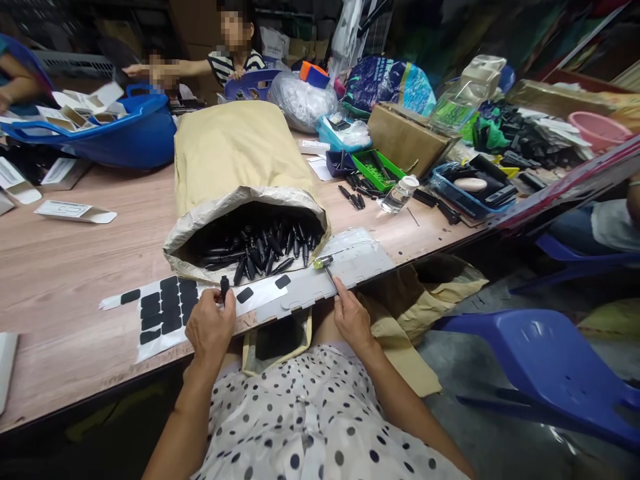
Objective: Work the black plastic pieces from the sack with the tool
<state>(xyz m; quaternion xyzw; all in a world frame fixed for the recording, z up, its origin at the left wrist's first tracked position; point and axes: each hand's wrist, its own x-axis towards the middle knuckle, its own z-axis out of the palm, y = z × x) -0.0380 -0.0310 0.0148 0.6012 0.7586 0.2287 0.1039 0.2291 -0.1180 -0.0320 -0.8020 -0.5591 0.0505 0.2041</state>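
My left hand (212, 325) is closed round a small black plastic part (225, 287), held upright at the table's near edge. Beside it lies a white sheet of black rectangular stickers (165, 308), several of them peeled off. My right hand (351, 319) pinches a thin metal tool (329, 269) with a yellowish tip, its end resting on a grey flat plate (345, 263). Just beyond both hands a tan paper sack (235, 157) lies on its side, its open mouth full of black plastic parts (260, 248).
A blue basket (135, 137) with white cartons stands at the back left. Two people sit at the far end. Trays, a green tray (376, 170), a small bottle (399, 194) and black parts crowd the right. A blue chair (545, 360) stands at my right.
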